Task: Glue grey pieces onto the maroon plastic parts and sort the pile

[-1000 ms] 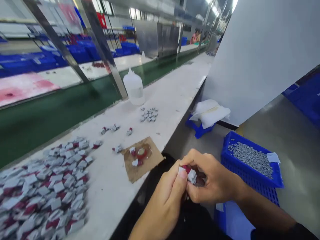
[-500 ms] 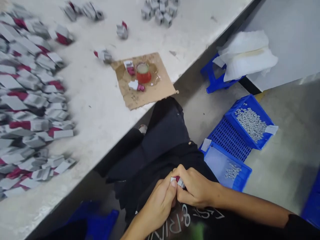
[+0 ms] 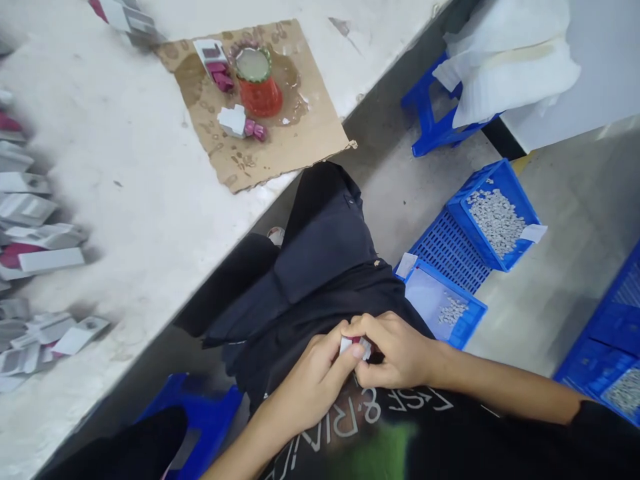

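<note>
A small white and dark-red part (image 3: 356,347) is held in front of my shirt, over my lap. My left hand (image 3: 320,377) grips it from the left, its thumb lying across the front. From the right, my right hand (image 3: 395,350) closes on the same part with curled fingers. Much of the part is hidden by the fingers. On the table, a piece of cardboard (image 3: 310,143) bears a red jar (image 3: 260,93) and two white pieces with dark-red parts, one (image 3: 233,121) below the other (image 3: 213,57). Wet stains surround the jar.
Many grey-white and dark-red parts (image 3: 50,260) lie along the left of the white table (image 3: 150,220). Blue bins (image 3: 520,193) of small grey pieces stand on the floor at right. A blue stool (image 3: 425,113) carries white sheets (image 3: 520,67); another blue stool (image 3: 215,427) is bottom left.
The view has shifted, so the cardboard and table parts appear farther up and left. Both hands stay together on the small part, with the left thumb slightly farther across it.
</note>
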A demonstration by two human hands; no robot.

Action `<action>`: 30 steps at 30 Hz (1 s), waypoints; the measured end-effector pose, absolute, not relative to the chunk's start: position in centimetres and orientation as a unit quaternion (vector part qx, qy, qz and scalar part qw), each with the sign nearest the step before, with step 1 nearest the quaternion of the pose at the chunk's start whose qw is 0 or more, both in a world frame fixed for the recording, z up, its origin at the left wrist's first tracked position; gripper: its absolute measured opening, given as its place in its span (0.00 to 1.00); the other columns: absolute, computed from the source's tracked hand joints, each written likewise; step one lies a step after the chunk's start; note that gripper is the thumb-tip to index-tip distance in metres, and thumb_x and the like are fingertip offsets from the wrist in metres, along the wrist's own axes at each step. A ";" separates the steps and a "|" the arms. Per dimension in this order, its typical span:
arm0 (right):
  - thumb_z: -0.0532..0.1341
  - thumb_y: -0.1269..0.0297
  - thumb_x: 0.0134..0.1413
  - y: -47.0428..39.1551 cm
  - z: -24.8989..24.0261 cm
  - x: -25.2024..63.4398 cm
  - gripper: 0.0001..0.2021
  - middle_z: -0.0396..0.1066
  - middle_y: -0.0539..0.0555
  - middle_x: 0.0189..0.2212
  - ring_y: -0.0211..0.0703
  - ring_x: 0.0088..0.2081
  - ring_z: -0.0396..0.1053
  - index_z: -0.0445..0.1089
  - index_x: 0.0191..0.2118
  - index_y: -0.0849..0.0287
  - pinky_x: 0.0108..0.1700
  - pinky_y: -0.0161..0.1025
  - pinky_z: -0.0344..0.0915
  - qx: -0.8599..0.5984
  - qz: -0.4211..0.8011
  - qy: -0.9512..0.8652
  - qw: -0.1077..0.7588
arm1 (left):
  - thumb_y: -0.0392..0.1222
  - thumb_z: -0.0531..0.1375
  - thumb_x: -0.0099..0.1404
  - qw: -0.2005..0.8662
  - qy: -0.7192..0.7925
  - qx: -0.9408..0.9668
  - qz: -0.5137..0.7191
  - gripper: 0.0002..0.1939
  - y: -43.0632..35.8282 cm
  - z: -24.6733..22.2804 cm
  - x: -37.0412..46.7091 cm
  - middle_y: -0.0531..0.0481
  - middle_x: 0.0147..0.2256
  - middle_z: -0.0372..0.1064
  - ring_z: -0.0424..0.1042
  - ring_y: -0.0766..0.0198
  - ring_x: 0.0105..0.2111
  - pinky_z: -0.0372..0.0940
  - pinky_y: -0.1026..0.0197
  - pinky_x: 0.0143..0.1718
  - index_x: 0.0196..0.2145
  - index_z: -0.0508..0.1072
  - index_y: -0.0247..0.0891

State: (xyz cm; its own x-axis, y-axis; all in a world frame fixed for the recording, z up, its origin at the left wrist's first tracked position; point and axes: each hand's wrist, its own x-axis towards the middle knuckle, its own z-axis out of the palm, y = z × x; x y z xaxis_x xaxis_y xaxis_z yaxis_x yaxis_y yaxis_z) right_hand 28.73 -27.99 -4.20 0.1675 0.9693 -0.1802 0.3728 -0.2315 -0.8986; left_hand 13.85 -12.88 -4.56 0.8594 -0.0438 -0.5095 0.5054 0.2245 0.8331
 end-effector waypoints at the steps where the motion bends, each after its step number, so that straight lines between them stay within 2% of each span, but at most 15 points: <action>1: 0.60 0.68 0.60 -28.1 -4.3 28.7 0.14 0.74 0.46 0.31 0.35 0.24 0.66 0.63 0.51 0.53 0.28 0.35 0.61 -0.667 0.395 -0.512 0.371 | 0.57 0.50 0.83 0.755 0.180 0.603 -0.184 0.20 -12.7 -4.5 13.9 0.50 0.40 0.76 0.74 0.61 0.38 0.65 0.58 0.44 0.47 0.75 0.42; 5: 0.59 0.69 0.58 -28.5 -4.2 28.0 0.11 0.68 0.43 0.27 0.36 0.23 0.63 0.61 0.46 0.52 0.26 0.35 0.59 -0.662 0.362 -0.528 0.389 | 0.54 0.46 0.84 0.745 0.123 0.624 -0.202 0.21 -12.4 -4.4 13.5 0.47 0.44 0.80 0.77 0.57 0.41 0.67 0.57 0.46 0.52 0.75 0.43; 8: 0.59 0.69 0.56 -28.6 -3.9 27.7 0.10 0.62 0.41 0.25 0.35 0.21 0.57 0.57 0.39 0.50 0.24 0.36 0.55 -0.670 0.362 -0.532 0.369 | 0.54 0.45 0.85 0.736 0.109 0.634 -0.210 0.22 -12.4 -4.3 13.2 0.47 0.44 0.82 0.77 0.57 0.40 0.66 0.56 0.46 0.49 0.77 0.43; 11: 0.59 0.70 0.56 -28.6 -3.7 27.8 0.09 0.62 0.42 0.26 0.34 0.22 0.56 0.56 0.38 0.50 0.23 0.37 0.54 -0.665 0.351 -0.551 0.362 | 0.54 0.46 0.85 0.744 0.106 0.624 -0.214 0.23 -12.4 -4.3 13.3 0.47 0.43 0.82 0.77 0.58 0.40 0.66 0.56 0.46 0.45 0.77 0.43; 18: 0.59 0.70 0.57 -28.9 -3.9 28.5 0.08 0.64 0.43 0.27 0.36 0.23 0.58 0.63 0.42 0.52 0.24 0.37 0.57 -0.654 0.345 -0.568 0.362 | 0.55 0.46 0.84 0.743 0.090 0.625 -0.221 0.23 -12.2 -4.5 13.7 0.48 0.42 0.83 0.77 0.58 0.39 0.66 0.57 0.44 0.45 0.77 0.43; 23: 0.61 0.70 0.59 -29.0 -3.6 28.9 0.09 0.66 0.44 0.28 0.35 0.24 0.59 0.65 0.44 0.54 0.24 0.36 0.56 -0.645 0.332 -0.578 0.373 | 0.54 0.47 0.84 0.745 0.086 0.620 -0.230 0.23 -11.9 -4.2 14.1 0.48 0.41 0.83 0.77 0.58 0.38 0.67 0.57 0.43 0.46 0.78 0.44; 28: 0.60 0.74 0.58 -29.1 -3.8 28.9 0.17 0.68 0.44 0.30 0.36 0.26 0.64 0.67 0.52 0.56 0.26 0.35 0.59 -0.627 0.343 -0.558 0.422 | 0.53 0.48 0.84 0.736 0.078 0.632 -0.231 0.21 -11.8 -4.1 14.3 0.48 0.41 0.82 0.77 0.57 0.38 0.68 0.57 0.45 0.50 0.79 0.45; 30: 0.62 0.74 0.59 -29.2 -4.0 28.9 0.20 0.70 0.44 0.31 0.35 0.26 0.65 0.66 0.57 0.57 0.26 0.33 0.60 -0.618 0.358 -0.533 0.453 | 0.54 0.48 0.84 0.735 0.084 0.635 -0.222 0.21 -11.9 -4.2 14.1 0.48 0.42 0.81 0.77 0.57 0.38 0.67 0.57 0.44 0.48 0.78 0.45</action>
State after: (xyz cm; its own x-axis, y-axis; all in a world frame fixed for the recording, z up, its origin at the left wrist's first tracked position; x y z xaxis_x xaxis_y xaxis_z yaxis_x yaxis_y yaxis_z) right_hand 28.85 -29.18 -3.96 0.1757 0.9836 0.0396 0.3336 -0.0217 -0.9425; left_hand 14.15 -11.91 -4.23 0.8875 -0.2190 -0.4054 0.4331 0.0957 0.8963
